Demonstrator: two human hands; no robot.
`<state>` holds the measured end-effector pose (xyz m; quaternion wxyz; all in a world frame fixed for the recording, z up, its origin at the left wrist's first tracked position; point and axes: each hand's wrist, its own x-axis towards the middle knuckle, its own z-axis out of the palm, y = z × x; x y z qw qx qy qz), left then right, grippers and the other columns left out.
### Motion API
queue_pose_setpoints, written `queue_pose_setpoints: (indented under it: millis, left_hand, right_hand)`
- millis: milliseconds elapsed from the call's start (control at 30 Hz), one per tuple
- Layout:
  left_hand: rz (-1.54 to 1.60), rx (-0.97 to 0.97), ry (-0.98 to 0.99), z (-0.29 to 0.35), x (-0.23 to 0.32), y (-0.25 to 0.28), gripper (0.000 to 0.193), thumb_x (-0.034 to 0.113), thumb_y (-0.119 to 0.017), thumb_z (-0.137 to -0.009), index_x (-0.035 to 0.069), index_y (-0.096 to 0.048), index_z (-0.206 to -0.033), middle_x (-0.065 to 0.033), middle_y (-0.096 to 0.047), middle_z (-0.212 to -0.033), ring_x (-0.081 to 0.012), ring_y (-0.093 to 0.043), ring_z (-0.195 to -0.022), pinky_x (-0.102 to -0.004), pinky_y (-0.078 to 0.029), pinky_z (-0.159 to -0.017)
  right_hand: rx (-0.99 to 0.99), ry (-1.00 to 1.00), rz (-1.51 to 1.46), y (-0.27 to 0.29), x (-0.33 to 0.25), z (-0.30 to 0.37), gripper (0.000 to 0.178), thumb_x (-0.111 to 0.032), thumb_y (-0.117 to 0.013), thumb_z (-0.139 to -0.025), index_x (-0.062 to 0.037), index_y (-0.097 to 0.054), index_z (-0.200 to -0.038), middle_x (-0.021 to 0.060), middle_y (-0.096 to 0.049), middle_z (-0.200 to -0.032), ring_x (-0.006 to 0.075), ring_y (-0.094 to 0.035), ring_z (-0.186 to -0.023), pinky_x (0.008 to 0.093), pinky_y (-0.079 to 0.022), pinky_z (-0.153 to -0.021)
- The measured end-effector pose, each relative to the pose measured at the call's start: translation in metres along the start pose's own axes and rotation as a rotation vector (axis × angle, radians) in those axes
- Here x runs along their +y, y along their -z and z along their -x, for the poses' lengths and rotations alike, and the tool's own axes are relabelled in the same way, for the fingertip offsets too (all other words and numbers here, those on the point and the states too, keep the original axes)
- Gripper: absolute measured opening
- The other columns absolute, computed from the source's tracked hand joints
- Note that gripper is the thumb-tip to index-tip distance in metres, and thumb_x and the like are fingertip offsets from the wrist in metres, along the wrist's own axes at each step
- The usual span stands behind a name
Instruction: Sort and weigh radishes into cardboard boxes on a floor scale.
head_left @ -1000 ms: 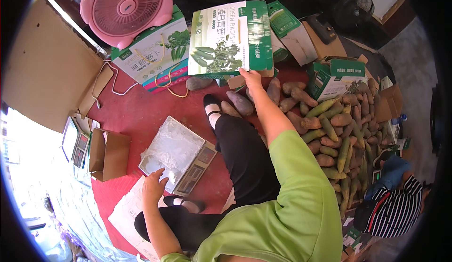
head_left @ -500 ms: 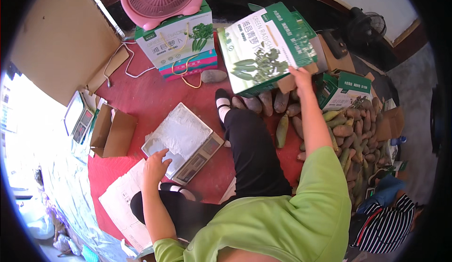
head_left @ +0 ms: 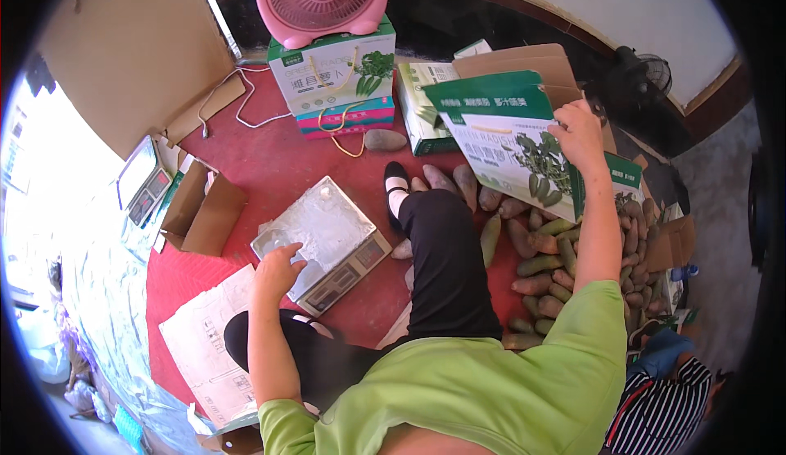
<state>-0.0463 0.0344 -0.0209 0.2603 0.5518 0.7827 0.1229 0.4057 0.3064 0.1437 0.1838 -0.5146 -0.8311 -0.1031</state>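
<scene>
My right hand (head_left: 580,134) grips the upper right edge of a white and green cardboard carton (head_left: 491,148) printed with radishes. The carton is held tilted above the radish pile (head_left: 536,267), its brown top flaps standing up. My left hand (head_left: 280,273) hovers at the near left corner of a weighing scale (head_left: 323,226) with a whitish, worn plate. Its fingers are apart and hold nothing. Beside the lifted carton, a second green and white carton (head_left: 417,136) stands on the red floor covering.
A pink fan (head_left: 323,1) tops a carton (head_left: 327,78) at the back. On the left are an open brown box (head_left: 209,218) and another scale (head_left: 143,181). Flattened cardboard (head_left: 213,340) lies near my left arm. A person in a striped top (head_left: 667,402) is at lower right.
My right hand has moved right, swinging the carton upright over the radishes and uncovering the carton behind it. The view has shifted slightly; my left hand stays by the scale.
</scene>
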Motion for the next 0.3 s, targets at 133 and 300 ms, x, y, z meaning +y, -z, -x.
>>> queue_pose_setpoints:
  millis: [133, 300]
  left_hand:
    - [0.000, 0.018, -0.006, 0.003, 0.000, 0.003, 0.039, 0.021, -0.067, -0.077, 0.011, -0.062, -0.114, -0.0182, -0.064, -0.103, -0.0349, -0.059, -0.098, -0.0424, -0.047, -0.084]
    - [-0.022, 0.165, 0.058, 0.004, 0.002, 0.014, 0.040, 0.020, -0.068, -0.077, 0.011, -0.062, -0.115, -0.0177, -0.065, -0.103, -0.0305, -0.063, -0.096, -0.0394, -0.048, -0.083]
  right_hand:
    - [0.020, 0.135, -0.065, 0.016, -0.037, -0.013, 0.015, -0.016, -0.070, -0.066, -0.0048, -0.061, -0.072, 0.0048, -0.059, -0.073, 0.0254, -0.055, -0.090, 0.0405, -0.044, -0.076]
    - [0.131, 0.392, -0.299, 0.015, -0.079, -0.035, 0.016, -0.011, -0.069, -0.066, -0.0003, -0.058, -0.072, 0.0103, -0.056, -0.073, 0.0286, -0.053, -0.088, 0.0388, -0.043, -0.075]
